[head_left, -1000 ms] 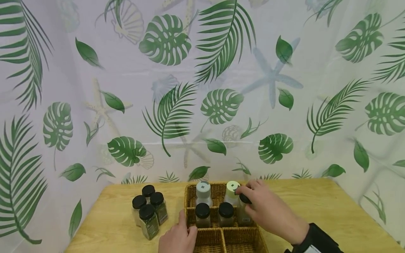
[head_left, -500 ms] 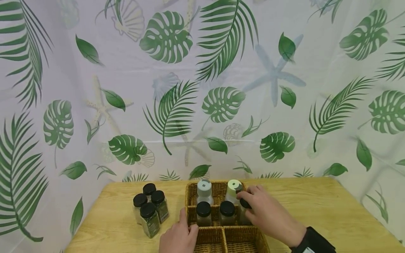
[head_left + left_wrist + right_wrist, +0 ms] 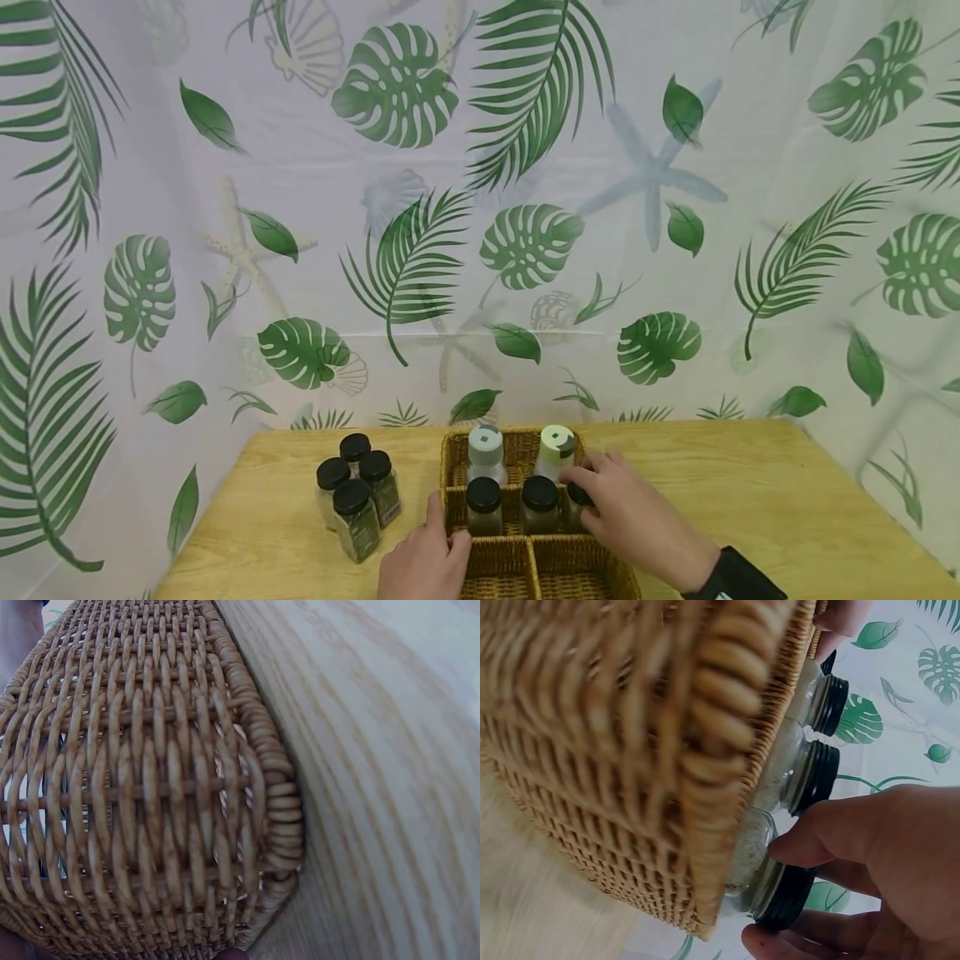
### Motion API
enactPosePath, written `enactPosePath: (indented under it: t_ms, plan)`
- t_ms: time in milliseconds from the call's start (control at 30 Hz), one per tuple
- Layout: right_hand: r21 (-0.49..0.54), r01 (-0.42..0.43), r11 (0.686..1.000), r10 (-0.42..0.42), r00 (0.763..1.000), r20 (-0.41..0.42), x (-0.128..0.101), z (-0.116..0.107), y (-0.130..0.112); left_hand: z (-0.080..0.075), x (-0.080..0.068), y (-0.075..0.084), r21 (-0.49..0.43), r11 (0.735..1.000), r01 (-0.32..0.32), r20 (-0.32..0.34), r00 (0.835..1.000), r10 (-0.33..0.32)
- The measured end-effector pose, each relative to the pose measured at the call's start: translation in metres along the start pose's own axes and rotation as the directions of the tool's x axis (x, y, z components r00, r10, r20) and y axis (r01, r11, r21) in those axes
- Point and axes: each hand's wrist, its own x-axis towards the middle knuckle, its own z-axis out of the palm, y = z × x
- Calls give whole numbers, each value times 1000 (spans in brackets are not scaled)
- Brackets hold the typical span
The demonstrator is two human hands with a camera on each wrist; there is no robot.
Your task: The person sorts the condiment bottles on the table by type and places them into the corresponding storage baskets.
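A brown wicker basket (image 3: 528, 540) with compartments stands on the table. My left hand (image 3: 426, 557) holds its left side, thumb over the rim and index finger stretched along the outside; the left wrist view shows the woven outer wall (image 3: 150, 772). With thumb and fingers, my right hand (image 3: 637, 521) grips a black-capped glass jar (image 3: 750, 859) by its lid, at the right end of the middle row. Left of it in that row are two similar jars (image 3: 539, 504) (image 3: 484, 506). The back compartment contains a white-capped bottle (image 3: 486, 450) and a pale-yellow-capped bottle (image 3: 557, 450).
Several black-capped spice jars (image 3: 357, 521) stand grouped on the wooden table (image 3: 247, 533), left of the basket. Two front compartments (image 3: 573, 575) lie nearest me. A leaf-printed cloth (image 3: 525, 350) hangs behind the table.
My right hand has lowered the jar deeper into the basket's middle row, so its lid sits lower beside the others. The left hand stays at the basket's side.
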Motion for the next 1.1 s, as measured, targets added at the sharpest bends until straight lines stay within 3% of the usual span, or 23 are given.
enactPosePath:
  t_ms: [733,867,1000,1100]
  plan:
    - [24,-85,996,85,996,2,-7,5,-1,3,2,-2,-10,1000,8,12,1000,-7]
    - [46,-110,993,113,990,-87,-12,4,3,4,2,-3,-21,1000,-2,20,1000,3]
    - [109,-137,984,159,963,-219,-13,5,20,3,2,-2,-19,1000,4,19,1000,-3]
    - [212,-188,959,234,947,-220,-10,9,39,2,3,-1,-13,1000,11,17,1000,-10]
